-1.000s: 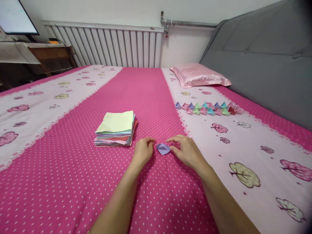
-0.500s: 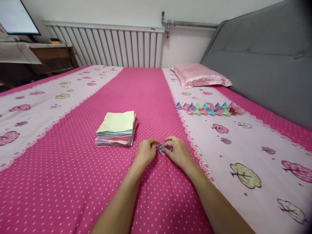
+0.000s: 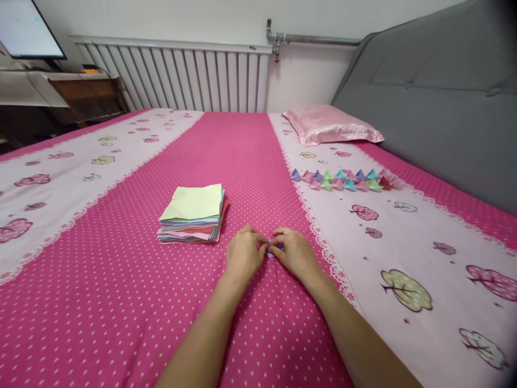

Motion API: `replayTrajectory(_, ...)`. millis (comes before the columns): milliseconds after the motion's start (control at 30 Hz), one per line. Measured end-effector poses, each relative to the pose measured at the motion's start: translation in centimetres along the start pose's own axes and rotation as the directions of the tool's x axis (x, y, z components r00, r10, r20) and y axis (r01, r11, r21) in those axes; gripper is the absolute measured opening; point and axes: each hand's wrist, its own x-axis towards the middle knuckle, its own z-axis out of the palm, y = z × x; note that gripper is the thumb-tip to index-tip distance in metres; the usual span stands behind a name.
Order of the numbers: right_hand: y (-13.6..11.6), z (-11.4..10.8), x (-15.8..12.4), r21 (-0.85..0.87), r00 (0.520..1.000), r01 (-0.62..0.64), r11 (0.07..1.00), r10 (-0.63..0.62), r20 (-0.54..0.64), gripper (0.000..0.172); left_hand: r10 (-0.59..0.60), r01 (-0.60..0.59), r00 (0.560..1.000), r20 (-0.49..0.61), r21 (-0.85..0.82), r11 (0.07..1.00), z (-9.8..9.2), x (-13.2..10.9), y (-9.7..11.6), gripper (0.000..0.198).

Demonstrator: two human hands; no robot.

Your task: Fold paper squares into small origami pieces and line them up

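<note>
Both at it: left hand (image 3: pixel 242 254) and right hand (image 3: pixel 296 253) meet, fingers pinching the purple fold (image 3: pixel 271 250) on the bed (image 3: pixel 121 302); stack (image 3: pixel 193 213) lies just left.

The bedspread (image 3: pixel 242 161) is hot pink with white dots, its side bands pale pink with printed trees. The paper stack (image 3: pixel 193 211) is pastel, yellow-green on top; the folded paper (image 3: pixel 269 254) lilac.

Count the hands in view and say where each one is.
2. Left hand and right hand meet on the bed, both pinching a small purple paper.
</note>
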Motion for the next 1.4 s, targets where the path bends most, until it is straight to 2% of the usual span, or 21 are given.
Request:
replayTrajectory(233, 0.0, -0.4, 0.0, 0.03, 1.0, 0.0, 1.0, 0.0, 0.008, 0.012, 0.001, -0.002, 1.0, 0.019, 0.042, 0.999, 0.2, 0.0, 0.1, 0.02)
replayTrajectory(533, 0.3, -1.3, -0.1, 0.067, 0.996, -0.077, 0.995, 0.074, 0.045, 0.01, 0.039, -0.039, 0.999, 0.016, 0.038, 0.998, 0.3, -0.1, 0.4, 0.02)
replayTrajectory(833, 0.1, -0.8, -0.1, 0.049, 0.999, -0.03, 0.998, 0.03, 0.013, 0.009, 0.026, -0.027, 0.999, 0.029, 0.04, 0.999, 0.5, 0.0, 0.1, 0.02)
replayTrajectory(933, -0.1, -0.7, -0.1, 0.027, 1.0, 0.002, 1.0, -0.001, -0.021, 0.009, 0.03, -0.032, 0.999, 0.023, 0.099, 0.995, 0.6, -0.1, 0.0, 0.02)
replayTrajectory(1133, -0.6, -0.6, -0.3, -0.022, 1.0, 0.003, 1.0, -0.003, -0.022, 0.01, -0.012, 0.006, 1.0, 0.015, 0.322, 0.947, 1.1, -0.4, 0.7, 0.024)
replayTrajectory(1400, -0.5, -0.4, -0.3, -0.049, 1.0, 0.006, 0.999, -0.005, 0.019, 0.013, 0.04, -0.05, 0.998, 0.039, 0.32, 0.946, 1.6, -0.1, 0.5, 0.023)
